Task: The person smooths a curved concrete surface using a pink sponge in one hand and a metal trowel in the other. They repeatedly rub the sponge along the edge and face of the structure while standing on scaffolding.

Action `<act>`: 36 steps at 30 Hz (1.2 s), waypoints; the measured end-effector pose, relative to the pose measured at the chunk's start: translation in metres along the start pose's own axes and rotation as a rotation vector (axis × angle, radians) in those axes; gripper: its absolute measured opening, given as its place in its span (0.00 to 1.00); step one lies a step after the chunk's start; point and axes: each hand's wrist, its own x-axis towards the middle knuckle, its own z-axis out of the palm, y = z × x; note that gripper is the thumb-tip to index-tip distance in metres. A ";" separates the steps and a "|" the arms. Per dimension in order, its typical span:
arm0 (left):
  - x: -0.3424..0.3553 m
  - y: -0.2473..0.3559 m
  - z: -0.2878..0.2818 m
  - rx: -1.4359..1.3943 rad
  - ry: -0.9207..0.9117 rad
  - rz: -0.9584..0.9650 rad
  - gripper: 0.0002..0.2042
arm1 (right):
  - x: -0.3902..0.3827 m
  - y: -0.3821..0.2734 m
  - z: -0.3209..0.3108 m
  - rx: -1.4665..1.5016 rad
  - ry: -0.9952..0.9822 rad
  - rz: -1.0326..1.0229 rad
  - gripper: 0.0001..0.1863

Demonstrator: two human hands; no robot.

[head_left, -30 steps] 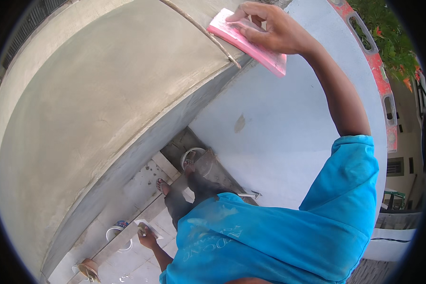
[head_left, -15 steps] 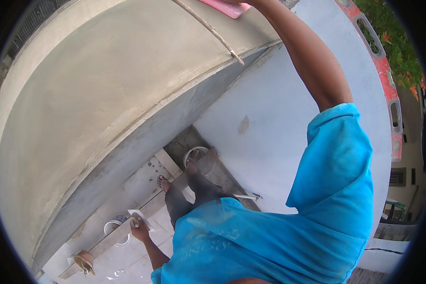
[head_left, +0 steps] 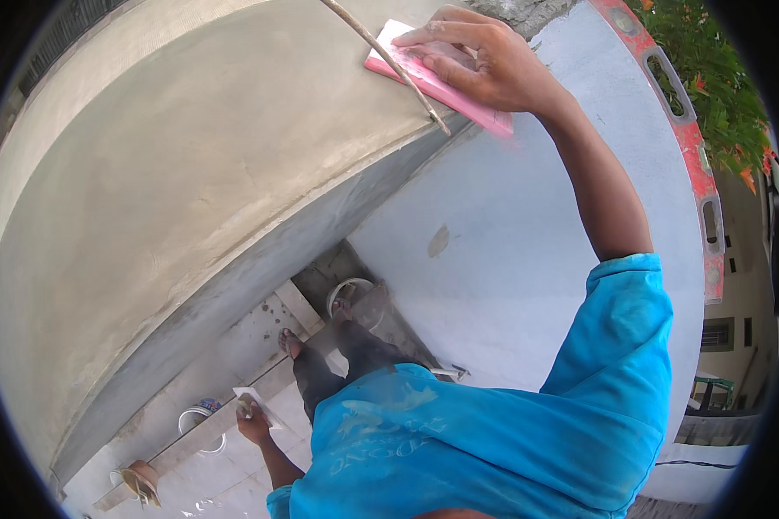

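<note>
Raised at the upper right, my right hand (head_left: 504,65) grips a pink plastering float (head_left: 469,105), which has a whitish, dusty upper face. The float lies at the edge of the beige plastered surface (head_left: 182,173), partly past the corner over the pale blue-grey wall (head_left: 485,233). A thin wooden stick (head_left: 374,48) crosses in front of it. Low on the left, my left hand (head_left: 253,426) is closed round the handle of a flat, whitish plastering trowel (head_left: 268,409), held away from the wall above the floor.
A long red spirit level (head_left: 685,130) with slots stands along the wall's right edge. Below are a white bucket (head_left: 184,421), a brownish container (head_left: 141,481), a plank (head_left: 175,451) and another bucket (head_left: 331,298) by my feet. Green leaves (head_left: 723,95) show beyond the wall.
My right hand and the pink float have come down and further into view, reaching the corner edge. My left hand still holds the trowel in nearly the same place.
</note>
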 end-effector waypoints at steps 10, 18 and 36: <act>-0.008 -0.012 -0.006 -0.036 -0.025 -0.156 0.16 | -0.003 0.052 -0.007 -0.009 -0.064 0.524 0.18; -0.015 -0.023 -0.009 0.083 -0.010 -0.152 0.16 | 0.000 -0.002 0.006 0.011 0.009 0.412 0.19; -0.013 -0.033 -0.013 0.116 -0.030 -0.139 0.16 | 0.011 0.044 0.012 -0.079 0.011 0.586 0.19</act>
